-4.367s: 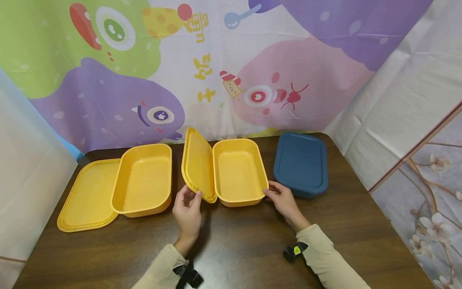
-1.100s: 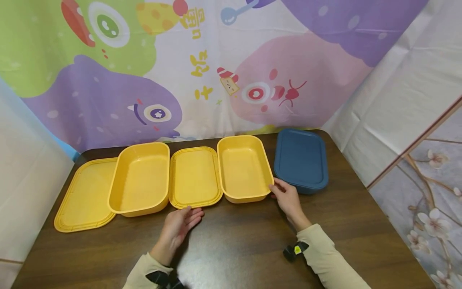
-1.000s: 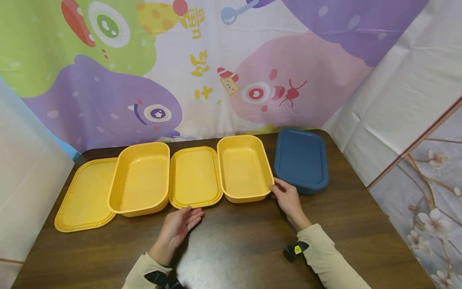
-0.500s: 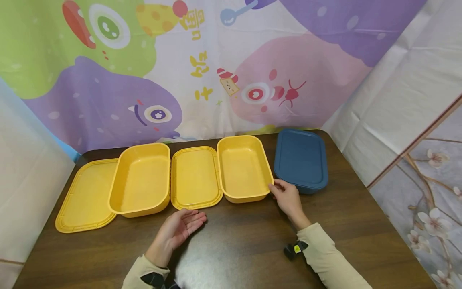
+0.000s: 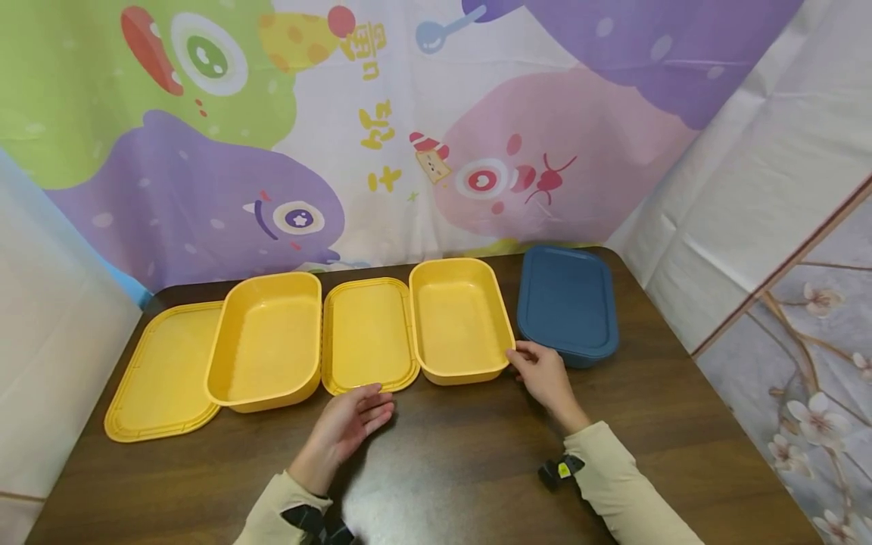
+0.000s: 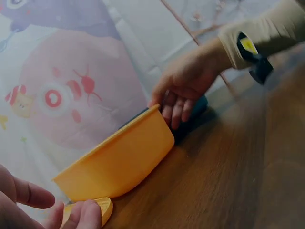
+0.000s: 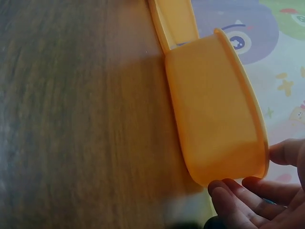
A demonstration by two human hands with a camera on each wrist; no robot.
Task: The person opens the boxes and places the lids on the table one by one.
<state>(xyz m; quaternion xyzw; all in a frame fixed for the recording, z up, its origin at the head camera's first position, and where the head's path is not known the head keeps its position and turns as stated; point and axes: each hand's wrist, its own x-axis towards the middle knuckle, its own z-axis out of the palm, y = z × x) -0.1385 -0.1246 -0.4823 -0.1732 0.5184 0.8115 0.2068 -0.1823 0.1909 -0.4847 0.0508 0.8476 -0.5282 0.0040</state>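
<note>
My right hand holds the near right corner of the smaller yellow food container, thumb at the rim and fingers along its outer wall. This container stands open at the top, with nothing in it. To its left a yellow lid lies flat on the table. My left hand is at the lid's front edge, palm turned inward, fingers loosely extended. In the left wrist view, the fingers overlap the lid's edge, with the thumb held apart from them.
A larger yellow container stands further left, overlapping a larger yellow lid. Close to my right hand is a blue lidded container. All rest on a brown wooden table, with a cartoon-printed curtain behind.
Earlier my left hand held the smaller lid tilted up against the container; it now lies flat. Within the last half second my left hand has shifted slightly forward to the lid. The right hand stays put.
</note>
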